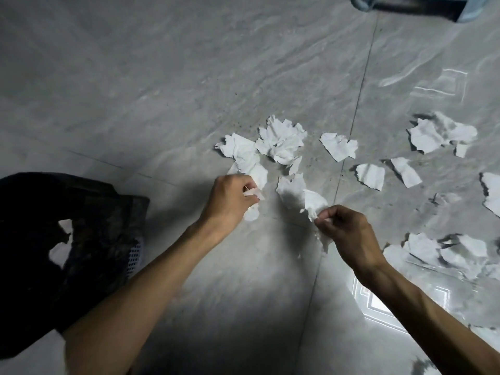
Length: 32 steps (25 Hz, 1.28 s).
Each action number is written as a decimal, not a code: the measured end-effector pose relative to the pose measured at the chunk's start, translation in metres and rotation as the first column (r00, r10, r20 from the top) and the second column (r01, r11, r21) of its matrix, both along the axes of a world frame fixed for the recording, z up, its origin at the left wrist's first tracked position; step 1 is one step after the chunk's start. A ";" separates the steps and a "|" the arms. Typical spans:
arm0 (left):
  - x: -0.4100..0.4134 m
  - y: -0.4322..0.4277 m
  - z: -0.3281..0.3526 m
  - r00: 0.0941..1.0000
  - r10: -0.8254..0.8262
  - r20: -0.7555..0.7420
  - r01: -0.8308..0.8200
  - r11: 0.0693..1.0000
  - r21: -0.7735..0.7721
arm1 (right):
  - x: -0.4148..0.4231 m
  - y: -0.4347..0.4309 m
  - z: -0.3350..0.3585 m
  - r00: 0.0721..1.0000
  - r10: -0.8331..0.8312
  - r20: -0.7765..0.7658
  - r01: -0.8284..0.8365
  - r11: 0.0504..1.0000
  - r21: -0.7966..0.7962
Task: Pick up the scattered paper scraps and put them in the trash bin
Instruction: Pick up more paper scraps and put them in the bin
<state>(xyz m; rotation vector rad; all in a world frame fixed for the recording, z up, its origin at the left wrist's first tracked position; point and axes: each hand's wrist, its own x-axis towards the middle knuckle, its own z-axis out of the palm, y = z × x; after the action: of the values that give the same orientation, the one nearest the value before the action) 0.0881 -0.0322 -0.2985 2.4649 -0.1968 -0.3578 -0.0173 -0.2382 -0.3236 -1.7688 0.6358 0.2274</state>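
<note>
Several torn white paper scraps (281,142) lie scattered on the grey tiled floor, from the middle to the right edge. My left hand (230,201) is closed around small white scraps (253,194) just below the central cluster. To its right, my right hand (349,234) pinches the lower corner of another white scrap (300,194) that still lies partly on the floor. The trash bin (67,247), lined with a black bag, stands at the left with white scraps visible inside it.
More scraps lie at the right (438,136) and the lower right (446,253). A pale blue piece of furniture (470,9) stands at the top right. Tile joints cross the glossy floor, which reflects a ceiling light at the lower right.
</note>
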 end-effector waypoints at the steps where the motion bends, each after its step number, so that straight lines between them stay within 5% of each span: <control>1: 0.004 0.009 0.024 0.999 0.023 0.030 -0.022 1.000 -0.012 | 0.009 0.015 0.006 1.000 0.019 -0.001 -0.019 0.998 0.067; 6: -0.001 0.101 0.159 0.948 0.146 0.283 -0.139 0.989 -0.045 | 0.056 0.125 0.066 0.976 0.187 0.107 -0.212 0.928 0.307; 9: -0.021 0.178 0.203 0.912 0.289 0.292 -0.286 0.957 -0.052 | 0.071 0.195 0.107 0.951 0.243 0.192 -0.303 0.856 0.418; 13: -0.051 0.272 0.187 0.854 0.485 0.186 -0.509 0.854 0.109 | 0.074 0.270 0.142 0.917 0.329 0.227 -0.399 0.766 0.504; 18: -0.081 0.323 0.138 0.796 0.604 -0.030 -0.576 0.772 0.268 | 0.073 0.325 0.149 0.855 0.508 0.102 -0.475 0.689 0.547; 22: -0.071 0.309 0.139 0.792 0.608 0.055 -0.598 0.754 0.271 | 0.076 0.316 0.149 0.858 0.514 0.019 -0.386 0.619 0.684; 26: -0.042 0.246 0.154 0.863 0.481 0.155 -0.501 0.854 0.142 | 0.093 0.252 0.167 0.905 0.426 0.000 -0.353 0.750 0.559; 32: 0.007 0.094 0.183 0.980 0.199 -0.008 -0.199 0.979 0.038 | 0.101 0.078 0.189 0.944 0.317 -0.092 -0.275 0.910 0.309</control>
<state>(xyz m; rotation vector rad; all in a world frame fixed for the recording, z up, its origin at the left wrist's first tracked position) 0.0955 0.0617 -0.1150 2.4910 0.0626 -0.2915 0.0835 -0.1605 -0.1342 -1.5629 0.4028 0.6300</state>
